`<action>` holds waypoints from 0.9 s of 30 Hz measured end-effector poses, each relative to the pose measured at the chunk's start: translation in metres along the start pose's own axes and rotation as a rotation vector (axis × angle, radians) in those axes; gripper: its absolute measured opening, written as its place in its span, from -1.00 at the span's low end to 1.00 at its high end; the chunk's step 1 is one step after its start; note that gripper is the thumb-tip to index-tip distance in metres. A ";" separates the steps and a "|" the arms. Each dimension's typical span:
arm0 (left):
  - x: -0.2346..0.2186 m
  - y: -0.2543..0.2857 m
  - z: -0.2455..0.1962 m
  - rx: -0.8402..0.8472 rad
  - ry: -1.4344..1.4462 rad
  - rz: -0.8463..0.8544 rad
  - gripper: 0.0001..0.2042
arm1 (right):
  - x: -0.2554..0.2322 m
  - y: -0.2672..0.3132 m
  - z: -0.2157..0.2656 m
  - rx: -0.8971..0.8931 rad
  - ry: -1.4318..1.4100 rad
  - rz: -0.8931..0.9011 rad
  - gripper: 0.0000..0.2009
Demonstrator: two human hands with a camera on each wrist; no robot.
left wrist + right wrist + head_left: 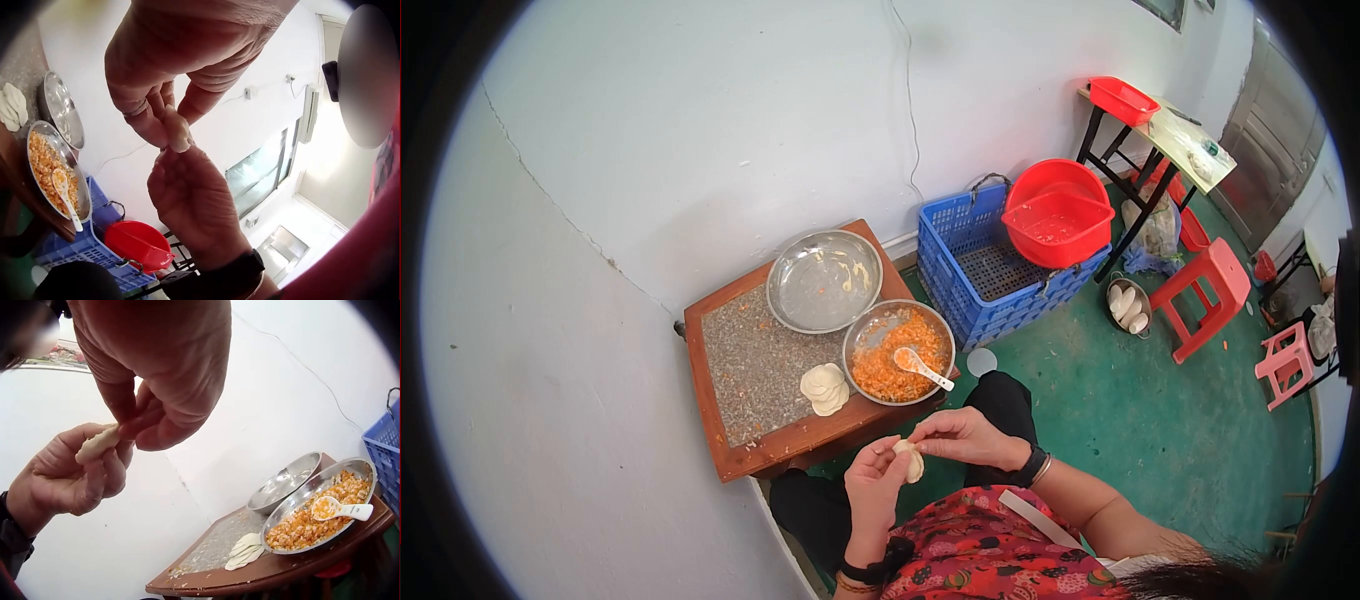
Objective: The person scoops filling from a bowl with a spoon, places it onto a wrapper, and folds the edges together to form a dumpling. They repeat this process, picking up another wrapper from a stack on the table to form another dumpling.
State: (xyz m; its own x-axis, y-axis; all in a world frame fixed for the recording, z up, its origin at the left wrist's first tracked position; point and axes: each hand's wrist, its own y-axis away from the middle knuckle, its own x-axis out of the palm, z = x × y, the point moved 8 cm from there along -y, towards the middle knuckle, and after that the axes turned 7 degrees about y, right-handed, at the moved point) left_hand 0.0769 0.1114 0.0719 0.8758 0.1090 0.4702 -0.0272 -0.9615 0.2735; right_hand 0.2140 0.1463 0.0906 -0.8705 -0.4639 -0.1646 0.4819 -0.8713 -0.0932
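A pale dumpling (911,461) is held up over the lap, folded into a half-moon with a pleated edge. My left hand (874,486) grips its body between thumb and fingers. At one end of the edge, my right hand (966,439) pinches the dough with thumb and fingertips, as the right wrist view shows of the dumpling (99,445). In front of the hands, a steel bowl (855,385) holds orange and white chopped filling (885,372), with a white spoon (924,369) lying in it. A stack of round wrappers (825,389) sits beside that bowl.
A second steel basin (808,293) with dough scraps stands at the back of the wood-rimmed table (745,352). To its right are a blue crate (968,318) with a red basin (1055,205) on it, a red stool (1208,295) and a folding table (1185,140). The wall is close on the left.
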 end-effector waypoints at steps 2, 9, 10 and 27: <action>0.002 0.001 -0.004 0.059 -0.052 0.015 -0.75 | 0.000 0.001 -0.002 0.013 -0.017 -0.002 -0.85; 0.005 0.002 -0.008 0.172 -0.241 0.043 -0.75 | 0.004 0.003 -0.010 0.055 -0.185 -0.006 -0.89; 0.006 0.002 -0.008 0.185 -0.272 0.048 -0.76 | 0.005 0.002 -0.010 0.054 -0.191 -0.009 -0.89; -0.006 -0.002 0.013 -0.142 0.293 -0.022 -0.80 | 0.002 0.001 -0.012 0.102 -0.152 -0.032 -0.78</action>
State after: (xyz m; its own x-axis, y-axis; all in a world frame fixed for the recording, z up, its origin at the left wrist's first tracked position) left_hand 0.0780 0.1091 0.0574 0.7016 0.2170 0.6787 -0.0949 -0.9156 0.3908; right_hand 0.2137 0.1467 0.0780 -0.8939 -0.4481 -0.0118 0.4480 -0.8940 0.0053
